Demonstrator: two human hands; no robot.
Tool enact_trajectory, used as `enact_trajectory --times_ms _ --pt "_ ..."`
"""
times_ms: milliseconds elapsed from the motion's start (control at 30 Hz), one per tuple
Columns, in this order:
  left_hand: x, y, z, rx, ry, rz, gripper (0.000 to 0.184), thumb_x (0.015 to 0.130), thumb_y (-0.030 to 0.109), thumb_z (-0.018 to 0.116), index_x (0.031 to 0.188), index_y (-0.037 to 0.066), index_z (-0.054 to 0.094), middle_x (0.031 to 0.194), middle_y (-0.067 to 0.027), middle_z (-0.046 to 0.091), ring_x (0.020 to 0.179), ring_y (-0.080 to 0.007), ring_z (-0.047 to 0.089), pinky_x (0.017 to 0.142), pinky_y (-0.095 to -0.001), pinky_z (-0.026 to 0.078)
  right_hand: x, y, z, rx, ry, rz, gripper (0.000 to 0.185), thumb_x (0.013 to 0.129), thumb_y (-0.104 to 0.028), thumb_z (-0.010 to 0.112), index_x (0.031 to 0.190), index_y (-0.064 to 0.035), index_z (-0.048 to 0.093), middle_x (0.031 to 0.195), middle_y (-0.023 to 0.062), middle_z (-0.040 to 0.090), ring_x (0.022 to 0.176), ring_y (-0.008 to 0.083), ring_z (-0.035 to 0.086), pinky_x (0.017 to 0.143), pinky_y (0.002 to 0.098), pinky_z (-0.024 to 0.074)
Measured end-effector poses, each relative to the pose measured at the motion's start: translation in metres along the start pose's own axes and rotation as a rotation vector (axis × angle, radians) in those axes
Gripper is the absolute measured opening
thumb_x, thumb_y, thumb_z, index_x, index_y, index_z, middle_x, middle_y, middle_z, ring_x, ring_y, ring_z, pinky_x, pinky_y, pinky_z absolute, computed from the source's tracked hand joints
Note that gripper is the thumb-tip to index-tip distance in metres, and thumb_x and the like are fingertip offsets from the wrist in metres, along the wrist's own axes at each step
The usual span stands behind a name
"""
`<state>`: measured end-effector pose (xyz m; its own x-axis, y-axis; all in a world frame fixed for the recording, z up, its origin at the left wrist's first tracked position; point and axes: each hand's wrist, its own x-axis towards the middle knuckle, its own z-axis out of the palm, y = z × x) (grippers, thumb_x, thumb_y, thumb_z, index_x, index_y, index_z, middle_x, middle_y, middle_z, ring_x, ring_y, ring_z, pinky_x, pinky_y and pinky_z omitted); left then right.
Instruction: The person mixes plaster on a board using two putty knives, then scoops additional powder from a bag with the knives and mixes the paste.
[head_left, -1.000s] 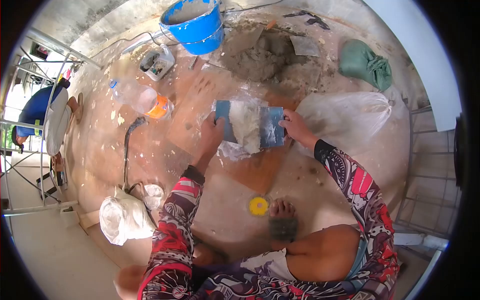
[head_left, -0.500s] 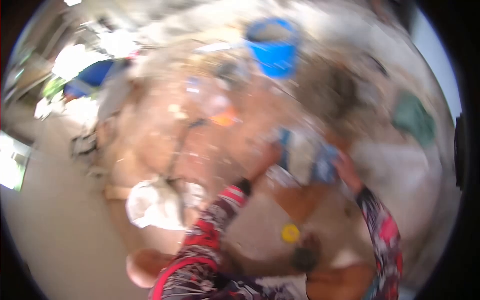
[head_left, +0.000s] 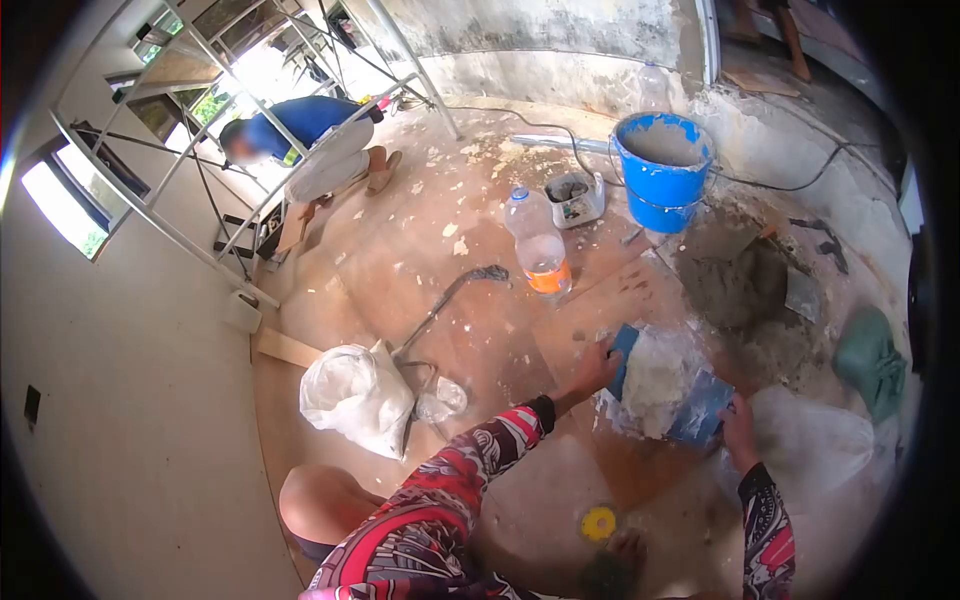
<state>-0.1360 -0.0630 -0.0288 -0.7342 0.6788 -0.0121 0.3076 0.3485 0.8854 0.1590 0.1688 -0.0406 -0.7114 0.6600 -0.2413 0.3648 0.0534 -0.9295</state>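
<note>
My left hand (head_left: 597, 366) is closed on a narrow blue plate (head_left: 624, 361) at the left side of a pale grey paste (head_left: 658, 372). On the other side, my right hand (head_left: 738, 430) grips a wider blue plate (head_left: 700, 408), smeared with paste. The paste lies between the two blue plates, above a plastic-like sheet on the floor. Beyond them sits a heap of wet grey mortar (head_left: 735, 290). A yellow disc (head_left: 598, 523) lies near my foot.
A blue bucket (head_left: 664, 178), a small white container (head_left: 577, 201) and a plastic bottle (head_left: 540, 245) stand ahead. A white sack (head_left: 358, 398) is at left, a green sack (head_left: 868, 362) at right. Another person (head_left: 310, 140) bends behind metal scaffolding (head_left: 190, 240).
The view has swung left, so my hands and the plates now appear further right and lower. Both hands still hold the blue plates, which look tilted in the view.
</note>
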Motion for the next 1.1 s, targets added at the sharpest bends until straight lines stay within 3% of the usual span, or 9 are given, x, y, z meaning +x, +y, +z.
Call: enact_trajectory --times_ms 100,200,300,400,467,767,900,1000,1100 --pt "0.0 0.011 -0.006 0.136 -0.079 -0.034 0.029 0.094 0.018 0.055 0.113 -0.001 0.064 0.082 -0.0222 0.062 0.073 -0.0254 0.059 0.071 -0.0414 0.048 0.004 0.003 0.0 0.027 -0.02 0.01 0.014 0.091 -0.005 0.058 0.104 -0.0029 0.058 0.088 0.0027 0.059 0.067 0.0118 0.06 0.045 0.0285 0.053" --pt "0.008 -0.011 0.005 -0.101 0.031 0.039 0.028 0.094 0.019 0.056 0.111 -0.001 0.065 0.079 -0.0185 0.061 0.073 -0.022 0.059 0.07 -0.0407 0.048 -0.005 -0.02 0.005 0.117 -0.015 0.041 0.016 0.09 -0.004 0.058 0.106 -0.0026 0.059 0.087 0.0024 0.059 0.068 0.0114 0.061 0.045 0.0282 0.0529" --pt "0.003 0.003 0.001 -0.184 -0.029 -0.009 0.023 0.093 0.02 0.057 0.1 -0.002 0.062 0.075 -0.0133 0.059 0.072 -0.0185 0.057 0.068 -0.0409 0.047 -0.003 -0.015 0.007 0.115 -0.001 0.028 0.017 0.091 -0.005 0.057 0.108 -0.0028 0.059 0.087 0.0022 0.059 0.071 0.0113 0.061 0.047 0.0284 0.0534" --pt "-0.003 0.02 -0.003 0.121 -0.015 0.01 0.023 0.093 0.02 0.058 0.093 -0.003 0.058 0.075 -0.0103 0.057 0.074 -0.0169 0.054 0.068 -0.0418 0.046 0.007 0.002 0.001 0.052 -0.037 0.016 0.017 0.092 -0.006 0.057 0.109 -0.0031 0.059 0.089 0.002 0.058 0.073 0.0118 0.061 0.048 0.0292 0.0537" --pt "0.003 0.004 0.006 -0.028 -0.015 -0.049 0.024 0.093 0.02 0.058 0.092 -0.004 0.057 0.076 -0.0129 0.056 0.074 -0.0178 0.053 0.069 -0.0424 0.045 -0.017 -0.049 0.006 0.144 -0.049 0.108 0.016 0.092 -0.007 0.057 0.107 -0.0032 0.058 0.09 0.0017 0.057 0.074 0.0119 0.06 0.048 0.0297 0.0535" --pt "-0.002 0.017 0.015 -0.068 -0.063 0.049 0.025 0.093 0.021 0.055 0.092 -0.004 0.055 0.076 -0.0164 0.053 0.074 -0.019 0.051 0.067 -0.0416 0.045 0.004 -0.002 0.0 0.121 0.008 0.039 0.009 0.092 -0.006 0.057 0.1 -0.005 0.056 0.089 0.0006 0.055 0.074 0.0104 0.057 0.05 0.0279 0.0511" --pt "0.0 0.01 0.021 -0.169 -0.026 0.001 0.025 0.092 0.02 0.056 0.09 -0.004 0.054 0.075 -0.0178 0.051 0.072 -0.0196 0.049 0.067 -0.0424 0.044 -0.012 -0.044 0.003 0.141 -0.024 0.121 0.008 0.091 -0.004 0.057 0.099 -0.0041 0.056 0.086 -0.0007 0.055 0.074 0.0086 0.055 0.058 0.0275 0.0486" --pt "-0.001 0.006 0.02 -0.075 0.049 0.033 0.025 0.091 0.021 0.057 0.092 -0.004 0.056 0.075 -0.0165 0.055 0.071 -0.02 0.049 0.067 -0.0421 0.044 -0.007 -0.032 0.001 0.08 -0.017 0.027 0.011 0.091 -0.003 0.057 0.102 -0.0027 0.057 0.087 -0.0009 0.057 0.075 0.008 0.055 0.062 0.0279 0.0483" --pt "-0.003 0.017 0.006 0.119 -0.126 0.002 0.026 0.091 0.021 0.059 0.098 -0.004 0.061 0.081 -0.0161 0.064 0.074 -0.0224 0.057 0.07 -0.0392 0.048 -0.001 -0.018 -0.002 0.051 -0.037 0.006 0.019 0.091 -0.004 0.057 0.11 -0.0013 0.06 0.089 -0.0001 0.059 0.079 0.0097 0.057 0.07 0.0293 0.0502"
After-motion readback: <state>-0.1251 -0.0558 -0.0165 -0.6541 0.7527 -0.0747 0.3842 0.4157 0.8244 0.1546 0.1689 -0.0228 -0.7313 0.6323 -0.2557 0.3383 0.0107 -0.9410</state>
